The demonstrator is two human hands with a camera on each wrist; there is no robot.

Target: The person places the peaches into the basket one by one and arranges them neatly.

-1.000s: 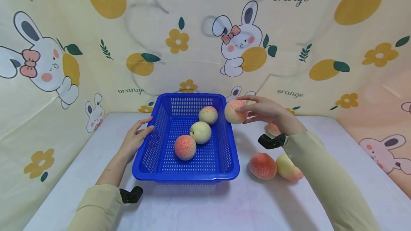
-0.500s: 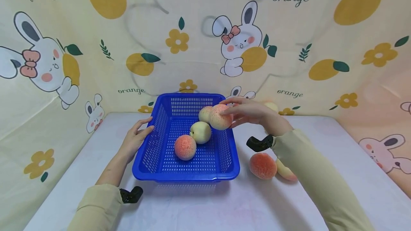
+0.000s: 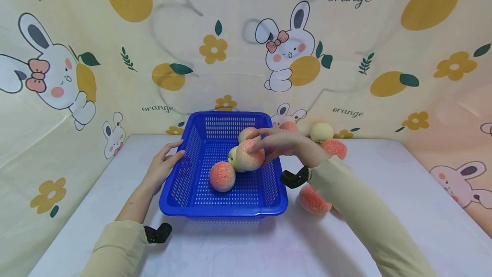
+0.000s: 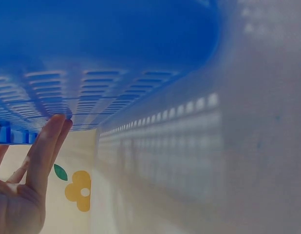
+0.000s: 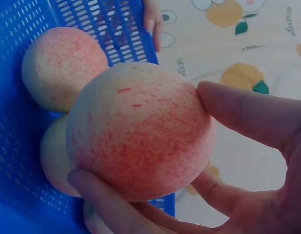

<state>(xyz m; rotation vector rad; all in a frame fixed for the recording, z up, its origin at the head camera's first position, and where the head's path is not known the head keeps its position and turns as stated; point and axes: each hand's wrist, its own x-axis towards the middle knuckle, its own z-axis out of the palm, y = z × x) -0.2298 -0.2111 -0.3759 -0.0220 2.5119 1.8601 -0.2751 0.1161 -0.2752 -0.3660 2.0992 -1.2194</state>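
Observation:
My right hand (image 3: 286, 143) holds a pale peach with a red blush (image 3: 250, 156) between thumb and fingers, over the inside of a blue plastic basket (image 3: 223, 212). Up close in the right wrist view, the held peach (image 5: 141, 131) fills the middle. Inside the basket lie a redder peach (image 3: 222, 177), a yellowish one (image 3: 232, 157) partly hidden behind the held fruit, and another (image 3: 246, 133) at the back, partly covered by my fingers. My left hand (image 3: 163, 168) rests against the basket's left side; in the left wrist view its fingers (image 4: 43, 151) stretch straight to the slotted wall.
Right of the basket, peaches lie on the white tabletop (image 3: 215, 251): a red one (image 3: 314, 200) near the front, and a red one (image 3: 334, 148) and a pale one (image 3: 321, 132) farther back. A cloth with printed rabbits (image 3: 290, 54) hangs behind.
My right hand has carried the peach leftward from beyond the basket's right rim to over its inside, and lower. The left hand and basket have stayed in place.

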